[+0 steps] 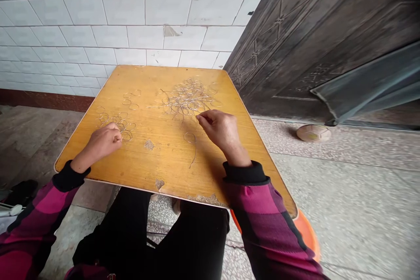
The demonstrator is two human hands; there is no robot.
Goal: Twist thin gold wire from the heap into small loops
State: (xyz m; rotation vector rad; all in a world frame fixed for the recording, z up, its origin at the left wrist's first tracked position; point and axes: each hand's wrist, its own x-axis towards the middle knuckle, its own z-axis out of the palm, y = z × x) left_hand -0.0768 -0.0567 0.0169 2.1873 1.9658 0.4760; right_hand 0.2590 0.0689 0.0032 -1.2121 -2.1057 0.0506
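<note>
My left hand [104, 138] is closed, low over the near edge of a small group of wire loops [127, 126] on the left of the wooden table. What its fingers hold, if anything, is hidden. At the near right edge of a big tangled pile of thin metal wires [188, 96], my right hand [221, 129] is closed in a pinch. Its thumb and forefinger meet on what looks like a thin wire from the pile. One wire with a looped end [194, 151] lies apart, just left of and below the right hand.
The yellow-brown table [164, 157] has chipped patches and stands against a white tiled wall [121, 35]. To the right are a dark carved door [295, 52] with a grey cloth [370, 83] and a round pale object [313, 133]. An orange basin [306, 232] sits under the right corner.
</note>
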